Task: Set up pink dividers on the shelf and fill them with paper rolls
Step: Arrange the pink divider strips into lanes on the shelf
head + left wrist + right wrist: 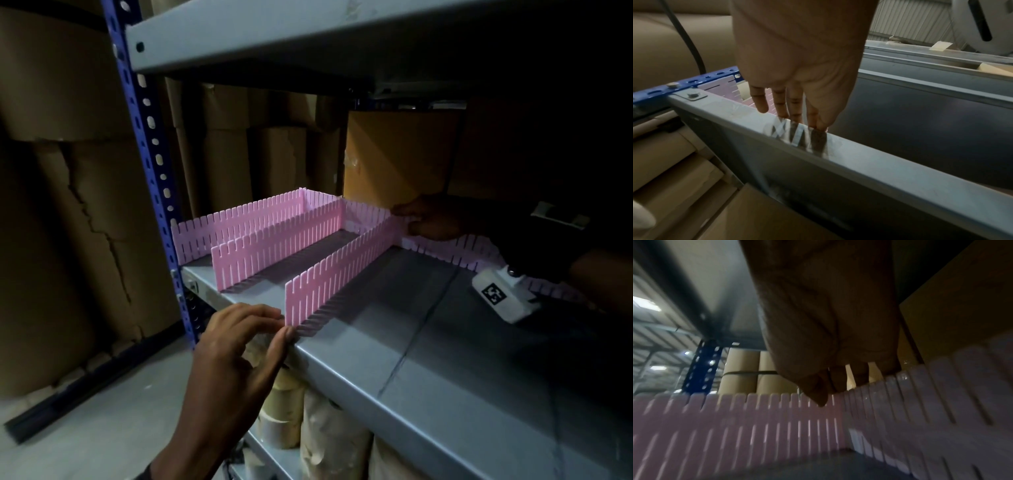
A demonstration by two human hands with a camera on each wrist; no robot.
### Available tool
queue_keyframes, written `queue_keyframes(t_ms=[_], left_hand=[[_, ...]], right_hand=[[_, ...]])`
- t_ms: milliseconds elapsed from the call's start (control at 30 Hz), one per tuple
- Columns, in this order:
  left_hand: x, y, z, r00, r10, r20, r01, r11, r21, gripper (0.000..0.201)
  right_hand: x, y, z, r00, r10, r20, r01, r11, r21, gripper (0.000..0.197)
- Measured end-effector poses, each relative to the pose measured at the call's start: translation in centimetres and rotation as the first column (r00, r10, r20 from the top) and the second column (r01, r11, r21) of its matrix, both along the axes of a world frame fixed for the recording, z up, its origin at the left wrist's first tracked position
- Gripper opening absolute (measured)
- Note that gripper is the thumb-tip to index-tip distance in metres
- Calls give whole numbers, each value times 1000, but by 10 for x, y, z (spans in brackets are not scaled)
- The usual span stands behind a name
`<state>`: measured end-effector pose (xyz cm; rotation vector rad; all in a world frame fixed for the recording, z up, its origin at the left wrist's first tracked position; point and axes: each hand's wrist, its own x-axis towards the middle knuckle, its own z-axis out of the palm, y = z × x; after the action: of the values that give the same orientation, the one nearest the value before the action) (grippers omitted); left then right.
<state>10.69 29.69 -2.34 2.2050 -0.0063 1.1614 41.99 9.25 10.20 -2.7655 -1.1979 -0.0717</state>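
Several pink slotted dividers stand on the grey metal shelf (428, 342). Three run front to back, and a back divider (452, 250) runs along the rear. My left hand (286, 325) pinches the lower front end of the nearest divider (342, 270) at the shelf's front edge; in the left wrist view, the left hand (818, 126) has thumb and fingertips meeting at the shelf lip (879, 162). My right hand (407, 221) grips the top where this divider meets the back divider. In the right wrist view, the right hand (830, 386) curls over the divider top (890, 386). Paper rolls (284, 411) sit on the shelf below.
A blue slotted upright (154, 164) bounds the shelf on the left, and another grey shelf (274, 31) hangs close overhead. A cardboard box (394, 154) stands behind the back divider. Big brown rolls (68, 205) fill the floor to the left. Bare shelf lies right of the nearest divider.
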Motion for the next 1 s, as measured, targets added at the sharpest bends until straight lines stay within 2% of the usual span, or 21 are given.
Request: queue_keyframes(t_ms=[167, 333, 467, 567, 667, 867, 933, 1000], left_hand=[[2, 2, -3, 1000, -14, -1, 14, 998, -57, 2], [6, 3, -9, 1000, 7, 16, -6, 998, -69, 21], [6, 2, -12, 1000, 11, 7, -10, 996, -89, 12], [4, -1, -11, 1000, 6, 19, -4, 994, -110, 7], [3, -3, -9, 1000, 7, 24, -4, 993, -120, 7], [-6, -5, -1, 998, -40, -57, 30, 987, -159, 5], [-13, -5, 1, 995, -68, -74, 53, 980, -189, 14], [-23, -7, 3, 993, -87, -75, 68, 969, -236, 24]], right_hand=[[0, 0, 6, 1000, -17, -18, 15, 998, -65, 48], [-4, -1, -7, 994, -104, 42, 107, 991, -82, 65], [-13, -2, -12, 992, -118, 38, 119, 992, -30, 64], [-20, -1, -9, 987, -161, 11, 161, 984, -74, 71], [-29, -3, -1, 990, -140, -27, 137, 987, -78, 77], [-57, -19, 25, 964, -254, -84, 263, 956, 130, 60], [-80, -28, 35, 959, -274, -69, 281, 947, 155, 55], [-107, -39, 42, 959, -263, -108, 279, 943, 183, 40]])
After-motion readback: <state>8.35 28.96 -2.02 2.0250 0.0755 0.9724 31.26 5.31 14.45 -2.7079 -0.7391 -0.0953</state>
